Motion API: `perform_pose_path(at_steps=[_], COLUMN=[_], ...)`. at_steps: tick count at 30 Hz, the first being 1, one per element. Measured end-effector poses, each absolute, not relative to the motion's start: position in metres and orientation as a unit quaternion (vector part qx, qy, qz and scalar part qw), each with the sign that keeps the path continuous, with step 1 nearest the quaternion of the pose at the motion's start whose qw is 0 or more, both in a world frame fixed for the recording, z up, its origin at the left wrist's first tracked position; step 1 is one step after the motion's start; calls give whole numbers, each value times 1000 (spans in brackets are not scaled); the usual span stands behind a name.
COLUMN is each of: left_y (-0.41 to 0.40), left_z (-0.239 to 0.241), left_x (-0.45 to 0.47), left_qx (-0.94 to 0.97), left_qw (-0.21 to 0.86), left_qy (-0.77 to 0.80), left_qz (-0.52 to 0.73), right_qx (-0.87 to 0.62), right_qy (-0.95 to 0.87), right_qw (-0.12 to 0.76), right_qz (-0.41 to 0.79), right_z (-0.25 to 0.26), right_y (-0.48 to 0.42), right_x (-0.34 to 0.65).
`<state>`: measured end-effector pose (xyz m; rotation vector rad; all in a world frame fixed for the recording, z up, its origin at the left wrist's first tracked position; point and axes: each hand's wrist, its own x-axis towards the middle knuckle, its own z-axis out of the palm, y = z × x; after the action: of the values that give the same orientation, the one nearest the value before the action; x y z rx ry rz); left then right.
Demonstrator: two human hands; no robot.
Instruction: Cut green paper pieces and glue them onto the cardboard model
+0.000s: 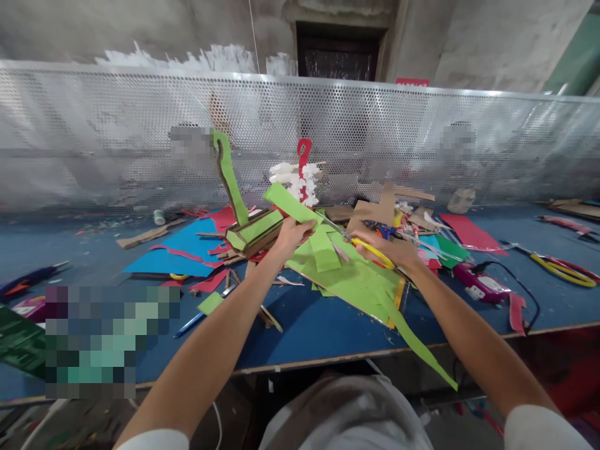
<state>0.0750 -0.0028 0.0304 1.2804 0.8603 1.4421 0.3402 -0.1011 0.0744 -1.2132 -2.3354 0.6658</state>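
Observation:
My left hand (296, 235) pinches a strip of light green paper (289, 201) that slants up to the left. In my right hand (387, 245) are yellow-handled scissors (374, 252), fingers wrapped round the handles. The blades point left, at the right end of the strip; whether they are cutting cannot be made out. Below both hands lie a large light green sheet (349, 284) and loose green pieces. Left of my left hand stands a cardboard form (255, 231) partly covered in green, with a tall curved green upright (230, 178).
A red hooked upright (304, 150) with white pieces stands behind. Blue paper (180, 247), brown cardboard (372, 215) and red paper (471, 231) lie around. A purple corded device (480, 282) and more yellow-handled scissors (557, 265) are at right. A perforated metal screen (375, 137) backs the blue table.

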Motion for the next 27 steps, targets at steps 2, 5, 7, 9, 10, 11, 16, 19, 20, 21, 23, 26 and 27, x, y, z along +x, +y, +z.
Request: perform_pose_path(at_steps=[2, 5, 7, 9, 10, 11, 16, 19, 20, 21, 23, 26, 27], left_y=[-2, -2, -3, -3, -4, -4, -4, -4, -4, -5, -7, -9, -10], left_z=[30, 29, 30, 30, 30, 31, 31, 30, 31, 31, 32, 35, 35], left_x=[75, 75, 74, 74, 75, 75, 75, 74, 74, 74, 74, 74, 74], left_qx=[529, 530, 531, 529, 528, 527, 525, 528, 529, 529, 528, 526, 526], left_qw=[494, 495, 495, 496, 497, 498, 503, 503, 503, 503, 503, 503, 502], left_qy=[357, 360, 368, 370, 367, 365, 370, 372, 371, 368, 362, 365, 368], left_qz=[590, 587, 582, 581, 582, 584, 578, 574, 574, 576, 580, 581, 580], right_qx=[-435, -431, -431, -435, -437, -437, -426, -434, -438, -442, -449, -455, -455], right_qy=[-843, -851, -853, -852, -850, -849, -847, -843, -841, -839, -837, -831, -830], right_qw=[211, 207, 206, 204, 203, 204, 220, 224, 225, 225, 225, 230, 233], right_qz=[234, 220, 210, 210, 213, 217, 229, 227, 224, 221, 218, 222, 225], right_z=[74, 70, 67, 66, 65, 66, 70, 70, 70, 70, 69, 66, 65], right_y=[-100, -96, -92, -89, -89, -89, -92, -93, -94, -94, -94, -91, -91], right_x=[340, 343, 346, 348, 348, 348, 342, 340, 339, 339, 340, 340, 340])
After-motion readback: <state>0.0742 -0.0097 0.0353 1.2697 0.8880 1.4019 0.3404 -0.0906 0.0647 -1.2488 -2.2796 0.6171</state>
